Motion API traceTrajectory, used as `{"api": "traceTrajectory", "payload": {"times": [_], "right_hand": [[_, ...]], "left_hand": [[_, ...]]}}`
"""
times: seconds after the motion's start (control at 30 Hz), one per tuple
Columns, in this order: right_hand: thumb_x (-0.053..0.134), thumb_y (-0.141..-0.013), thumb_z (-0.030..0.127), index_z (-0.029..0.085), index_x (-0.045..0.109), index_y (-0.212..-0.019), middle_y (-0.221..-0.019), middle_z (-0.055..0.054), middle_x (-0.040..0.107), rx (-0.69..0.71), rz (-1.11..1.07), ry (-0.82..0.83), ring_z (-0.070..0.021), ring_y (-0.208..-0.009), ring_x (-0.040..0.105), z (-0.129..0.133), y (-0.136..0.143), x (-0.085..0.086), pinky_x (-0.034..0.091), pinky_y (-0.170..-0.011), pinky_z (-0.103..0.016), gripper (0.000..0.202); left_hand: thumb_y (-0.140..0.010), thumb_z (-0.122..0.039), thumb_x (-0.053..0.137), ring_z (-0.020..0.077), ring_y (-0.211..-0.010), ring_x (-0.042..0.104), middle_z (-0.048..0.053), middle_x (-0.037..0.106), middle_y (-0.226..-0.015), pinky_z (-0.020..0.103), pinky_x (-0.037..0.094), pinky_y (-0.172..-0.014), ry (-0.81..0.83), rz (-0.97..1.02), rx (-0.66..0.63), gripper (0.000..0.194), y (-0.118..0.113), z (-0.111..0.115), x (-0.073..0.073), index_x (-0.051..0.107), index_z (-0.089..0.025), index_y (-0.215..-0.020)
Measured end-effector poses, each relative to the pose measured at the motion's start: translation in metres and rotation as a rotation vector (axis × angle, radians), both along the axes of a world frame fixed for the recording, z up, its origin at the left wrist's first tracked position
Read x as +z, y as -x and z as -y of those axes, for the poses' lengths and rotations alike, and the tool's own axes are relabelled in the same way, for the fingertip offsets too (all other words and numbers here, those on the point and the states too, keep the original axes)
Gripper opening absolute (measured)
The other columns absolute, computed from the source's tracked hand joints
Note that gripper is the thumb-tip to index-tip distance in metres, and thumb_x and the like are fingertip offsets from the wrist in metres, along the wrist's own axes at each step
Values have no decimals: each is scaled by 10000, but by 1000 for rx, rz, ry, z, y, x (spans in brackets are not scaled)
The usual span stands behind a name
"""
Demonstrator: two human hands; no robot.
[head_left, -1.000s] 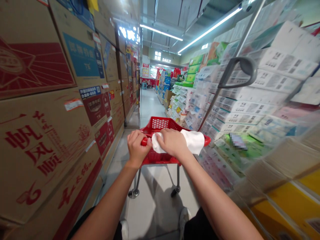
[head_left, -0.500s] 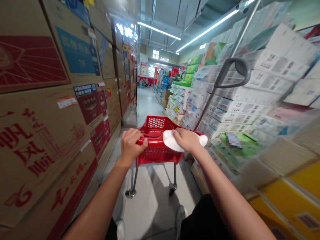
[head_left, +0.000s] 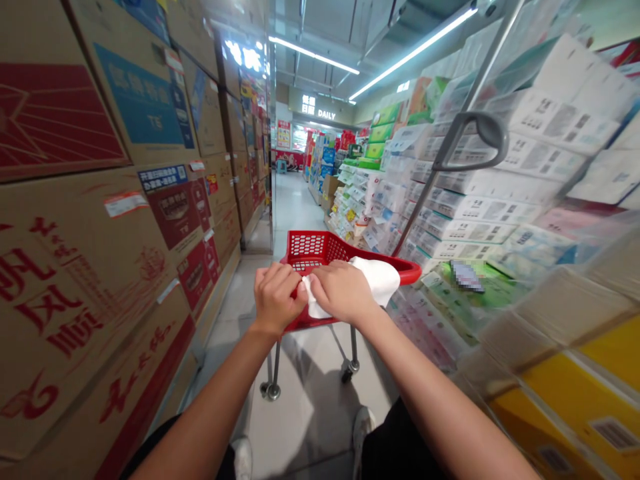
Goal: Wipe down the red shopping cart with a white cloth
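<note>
A small red shopping cart point(head_left: 345, 248) with a plastic mesh basket and grey legs stands right in front of me. My left hand point(head_left: 280, 297) is closed at the left of its handle, thumb towards the right. Close beside it, my right hand point(head_left: 341, 290) presses a white cloth point(head_left: 379, 277) against the handle, its fingers curled over the cloth. The cloth drapes over the bar and spreads to the right of that hand. Most of the handle lies hidden under my hands and the cloth; its red right end shows.
Stacked cardboard cartons point(head_left: 75, 267) wall the left side. On the right are piles of wrapped white tissue packs point(head_left: 500, 207) and yellow packages point(head_left: 580, 380). A metal pole with a grey handle point(head_left: 473, 141) slants up on the right. Ahead runs a tiled aisle point(head_left: 295, 193).
My right hand has slid left with the cloth, coming up against my left hand. The left hand has shifted slightly right, and the cart handle now sits more slanted, its right end showing.
</note>
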State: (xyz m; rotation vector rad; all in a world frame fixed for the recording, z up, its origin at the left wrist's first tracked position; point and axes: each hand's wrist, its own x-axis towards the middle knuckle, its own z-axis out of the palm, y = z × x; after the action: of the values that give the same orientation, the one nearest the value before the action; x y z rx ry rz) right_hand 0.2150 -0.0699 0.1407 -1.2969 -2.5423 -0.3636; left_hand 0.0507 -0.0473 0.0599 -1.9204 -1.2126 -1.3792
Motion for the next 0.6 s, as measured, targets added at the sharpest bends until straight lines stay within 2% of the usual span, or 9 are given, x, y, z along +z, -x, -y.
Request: {"api": "traceTrajectory", "payload": {"times": [0.1,0.2,0.3,0.37,0.43,0.6], "right_hand": [[315,-1050,409,199,677,-1085,-1097,-84,720,-37,-47,-17,-224,-1039,599,-6,-14,0,362,-939,-322,420],[310,-1047,444,207,648,-1162,-1138,-85,716,-164,-78,42,-224,-1056,617,-22,-44,3,375,-893,-310,428],[257,-1049,466,214,661,-1107,-1126,-89,730,-340,-78,175,-240,-1028,653,-39,-74,6,390,-810,-306,480],[234,-1049,476,216,667,-1079,-1111,-94,738,-420,-70,208,-255,-1003,667,-44,-83,5,389,-777,-311,505],[244,-1048,465,218,655,-1095,-1116,-92,736,-412,-69,159,-255,-1008,664,-43,-82,3,386,-773,-312,481],[317,-1043,392,194,623,-1145,-1118,-96,705,-192,-61,-37,-239,-1054,611,-25,-45,-4,382,-850,-320,379]], "left_hand": [[-900,-288,461,198,-739,534,31,576,-651,411,312,-748,-5,-22,-9,281,9,-2,3,501,-222,-629],[-891,-255,452,199,-752,545,30,578,-653,405,317,-746,-11,30,-15,271,20,-7,5,488,-218,-625],[-888,-250,439,207,-773,543,37,579,-672,393,330,-736,-8,86,-45,258,27,-12,3,469,-220,-634],[-885,-244,435,212,-789,544,40,574,-682,387,339,-739,-1,116,-47,246,29,-15,1,450,-222,-640],[-877,-238,439,216,-800,547,41,567,-687,385,346,-749,0,148,-21,236,27,-16,-1,432,-226,-642],[-871,-242,446,223,-803,541,49,577,-706,390,348,-761,-3,177,19,225,18,-13,-2,428,-231,-647]]}}
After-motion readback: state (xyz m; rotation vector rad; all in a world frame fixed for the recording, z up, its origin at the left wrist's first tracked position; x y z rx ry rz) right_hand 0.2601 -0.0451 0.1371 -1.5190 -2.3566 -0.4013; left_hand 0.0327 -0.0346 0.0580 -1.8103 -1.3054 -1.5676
